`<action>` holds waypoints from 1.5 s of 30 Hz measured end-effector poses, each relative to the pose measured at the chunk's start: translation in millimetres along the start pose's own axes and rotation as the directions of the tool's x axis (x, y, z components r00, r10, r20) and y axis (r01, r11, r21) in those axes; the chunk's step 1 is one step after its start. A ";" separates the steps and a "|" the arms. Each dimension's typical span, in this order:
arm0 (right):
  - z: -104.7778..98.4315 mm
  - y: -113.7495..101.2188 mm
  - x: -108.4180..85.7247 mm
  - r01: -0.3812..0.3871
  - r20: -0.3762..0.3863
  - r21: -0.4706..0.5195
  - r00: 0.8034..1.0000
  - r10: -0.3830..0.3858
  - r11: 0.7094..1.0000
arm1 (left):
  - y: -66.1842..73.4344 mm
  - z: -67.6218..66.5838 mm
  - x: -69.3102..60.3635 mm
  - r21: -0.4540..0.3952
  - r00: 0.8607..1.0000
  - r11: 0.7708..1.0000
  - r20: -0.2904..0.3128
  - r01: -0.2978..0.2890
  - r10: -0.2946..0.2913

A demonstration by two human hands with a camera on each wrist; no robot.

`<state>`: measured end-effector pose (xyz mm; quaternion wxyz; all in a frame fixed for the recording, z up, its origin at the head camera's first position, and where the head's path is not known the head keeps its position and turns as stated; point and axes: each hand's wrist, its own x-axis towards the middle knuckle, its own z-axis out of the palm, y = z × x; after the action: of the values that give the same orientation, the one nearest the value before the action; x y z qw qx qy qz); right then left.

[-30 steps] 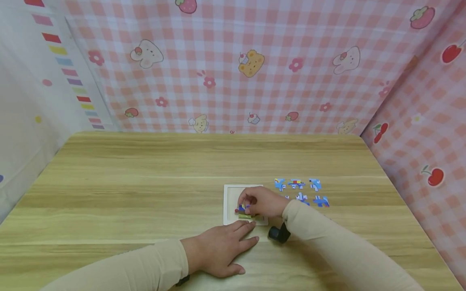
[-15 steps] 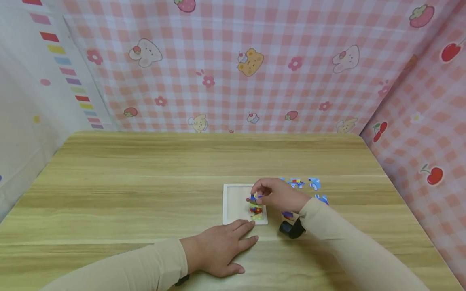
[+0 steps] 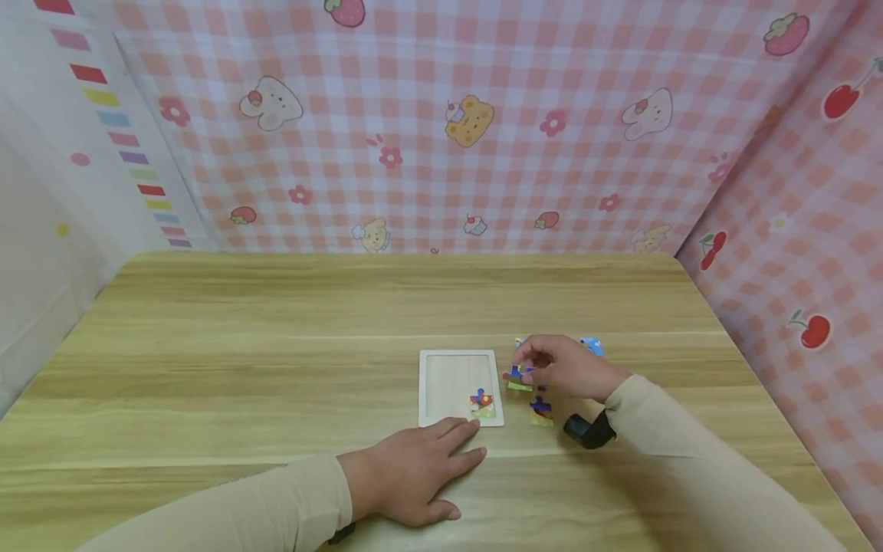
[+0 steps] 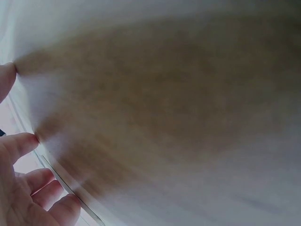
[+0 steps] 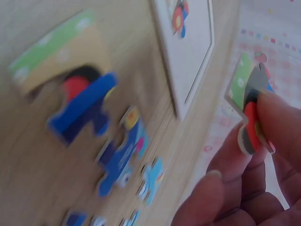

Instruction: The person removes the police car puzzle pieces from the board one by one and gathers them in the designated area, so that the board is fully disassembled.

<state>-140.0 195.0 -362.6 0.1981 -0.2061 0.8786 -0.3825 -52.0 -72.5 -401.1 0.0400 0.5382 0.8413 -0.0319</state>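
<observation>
Right of the white-rimmed puzzle tray, my right hand pinches a jigsaw piece between thumb and fingers. In the right wrist view this jigsaw piece shows green, red and black, tilted up off the table. Another jigsaw piece, red, blue and green, lies in the tray's lower right corner. My left hand rests with spread, fairly straight fingers at the tray's near edge. From the left wrist, the fingers of the left hand touch the tray edge.
A loose jigsaw piece lies on the table below the right hand. Several more blue pieces, partly hidden by that hand, lie behind it, among them one at the back right. A checked cloth hangs behind the table.
My right hand has moved right, off the tray, still pinching its jigsaw piece. This uncovers the piece in the tray corner. My left hand has stayed in place.
</observation>
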 end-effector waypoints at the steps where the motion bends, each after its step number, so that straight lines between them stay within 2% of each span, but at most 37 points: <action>1: -1.8 1.6 -1.8 0.000 0.006 -0.001 1.000 0.000 1.000 | 0.1 0.3 -0.2 0.003 1.000 1.000 -0.004 0.000 0.000; 9: -16.0 16.5 -16.1 -0.010 0.040 0.049 0.999 0.008 0.999 | -0.2 -0.4 -0.7 -0.034 1.000 0.999 0.018 0.007 -0.007; 18: -28.0 35.2 -29.6 -0.029 0.060 0.004 0.998 0.029 1.000 | -0.6 -1.0 -0.8 -0.032 1.000 0.999 0.024 0.006 -0.005; 25: -31.8 46.3 -35.8 -0.009 0.112 -0.016 0.994 0.010 1.000 | -0.7 0.2 -1.5 -0.021 1.000 1.000 0.007 0.006 -0.006; 33: -28.9 51.4 -42.3 -0.059 0.152 -0.002 0.987 0.058 0.998 | -1.2 -0.4 -1.0 -0.046 1.000 0.999 0.023 0.006 -0.005; 37: -25.7 54.2 -46.0 -0.068 0.139 -0.041 0.988 0.073 0.997 | -1.6 -1.8 -0.1 -0.070 0.999 0.998 0.045 0.009 -0.006; 45: -18.3 56.4 -48.3 -0.003 0.075 -0.105 0.997 0.011 0.994 | -1.6 -2.6 0.4 -0.079 0.999 0.997 0.049 0.010 -0.006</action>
<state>-120.7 265.7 -384.5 0.2215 -0.2273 0.8901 -0.3271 -53.7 -72.6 -398.6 0.0818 0.5319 0.8428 -0.0120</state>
